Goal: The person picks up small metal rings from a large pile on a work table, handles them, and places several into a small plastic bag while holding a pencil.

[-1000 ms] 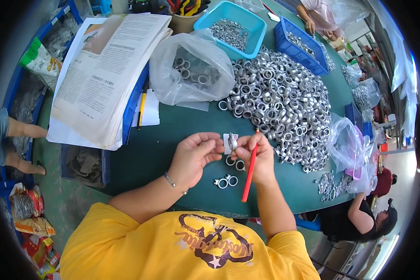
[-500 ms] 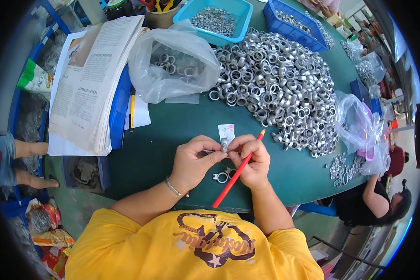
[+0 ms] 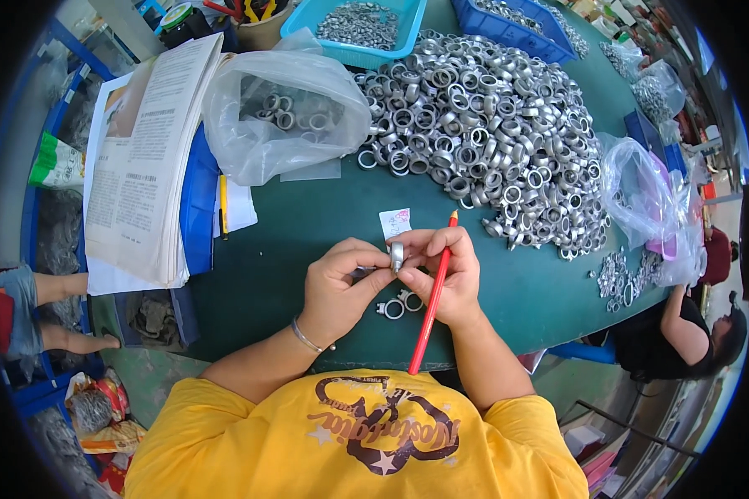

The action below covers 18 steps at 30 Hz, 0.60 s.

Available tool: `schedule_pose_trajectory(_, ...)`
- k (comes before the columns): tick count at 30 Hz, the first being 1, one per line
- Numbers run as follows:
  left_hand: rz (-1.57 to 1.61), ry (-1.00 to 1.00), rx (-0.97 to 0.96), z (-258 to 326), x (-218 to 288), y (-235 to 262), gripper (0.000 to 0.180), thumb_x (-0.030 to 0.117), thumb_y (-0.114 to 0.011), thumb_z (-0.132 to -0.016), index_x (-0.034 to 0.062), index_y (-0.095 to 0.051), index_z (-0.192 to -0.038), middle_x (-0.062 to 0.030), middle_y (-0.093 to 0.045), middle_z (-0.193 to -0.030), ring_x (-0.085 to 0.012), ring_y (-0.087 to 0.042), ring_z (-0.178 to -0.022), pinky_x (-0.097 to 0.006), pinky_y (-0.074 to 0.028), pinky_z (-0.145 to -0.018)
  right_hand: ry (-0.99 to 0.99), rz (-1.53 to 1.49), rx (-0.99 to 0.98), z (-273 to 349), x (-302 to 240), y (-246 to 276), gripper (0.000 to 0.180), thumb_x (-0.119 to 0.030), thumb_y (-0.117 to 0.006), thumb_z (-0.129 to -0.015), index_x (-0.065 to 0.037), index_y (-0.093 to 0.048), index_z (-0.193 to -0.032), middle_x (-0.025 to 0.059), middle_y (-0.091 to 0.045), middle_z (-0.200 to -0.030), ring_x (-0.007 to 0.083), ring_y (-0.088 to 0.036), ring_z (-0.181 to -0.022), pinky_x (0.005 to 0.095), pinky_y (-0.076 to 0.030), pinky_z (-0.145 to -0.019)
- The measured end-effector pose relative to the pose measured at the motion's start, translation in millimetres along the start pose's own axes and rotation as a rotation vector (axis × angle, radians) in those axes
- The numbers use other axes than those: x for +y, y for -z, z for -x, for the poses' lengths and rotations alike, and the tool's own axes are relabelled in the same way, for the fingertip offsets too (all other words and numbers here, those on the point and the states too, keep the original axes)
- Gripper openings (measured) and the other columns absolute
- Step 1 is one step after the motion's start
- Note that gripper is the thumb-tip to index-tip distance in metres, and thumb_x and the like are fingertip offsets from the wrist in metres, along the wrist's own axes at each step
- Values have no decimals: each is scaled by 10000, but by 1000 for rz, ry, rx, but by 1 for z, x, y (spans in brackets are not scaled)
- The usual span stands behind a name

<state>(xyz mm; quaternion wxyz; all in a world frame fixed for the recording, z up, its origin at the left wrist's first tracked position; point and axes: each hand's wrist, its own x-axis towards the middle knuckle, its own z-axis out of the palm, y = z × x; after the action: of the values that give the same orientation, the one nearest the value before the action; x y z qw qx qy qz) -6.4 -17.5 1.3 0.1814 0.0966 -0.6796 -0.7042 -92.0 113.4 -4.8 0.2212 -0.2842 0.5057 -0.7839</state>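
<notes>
Two bare hands meet above the green table (image 3: 308, 224), a small silver metal ring (image 3: 397, 254) between their fingertips. The left hand (image 3: 345, 283) is nearly closed, its thumb and fingers pinching the ring from the left. The right hand (image 3: 448, 279) touches the ring's other side with its fingers drawn in, and also grips a red pencil (image 3: 431, 312), which slants across the palm with its sharpened tip pointing away from the person. A silver bracelet (image 3: 305, 337) circles the left wrist.

Just beyond the ring lies a white paper slip (image 3: 395, 222) with a pinkish-red mark. Loose metal rings (image 3: 391, 309) lie on the table just below the hands, partly hidden by the right one. Farther off, a large heap of similar rings (image 3: 508, 141) spreads to the right, touching or nearly touching a translucent plastic bag (image 3: 341, 125) with more rings inside. Behind the heap stand a light-blue basin (image 3: 366, 60) and a darker blue crate (image 3: 524, 37), both holding small metal parts. Left of the bag, newspapers (image 3: 141, 175) overlie a blue bin (image 3: 200, 216).
</notes>
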Motion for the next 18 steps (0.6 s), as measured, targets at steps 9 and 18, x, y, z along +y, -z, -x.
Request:
schedule_pose_trajectory(9,151,20,-45,1,6,2,104,-42,-618,-780,-22,-612,-882,-70,-553,-886,-127,-557,-788,-209,-446,-674,96,120,-63,1,0,2,384,60,-675,-718,-69,-359,-894,222,-531,-1103,190,-567,-884,254,-478,-707)
schedule_pose_trajectory(18,357,125,-23,1,-2,-1,91,5,-616,-807,-29,-605,-890,-48,-584,-895,-99,-568,-745,-204,-459,-659,142,182,-38,1,0,1,373,82,-659,-713,-64,-356,-873,229,-522,-1102,161,-569,-834,263,-480,-716)
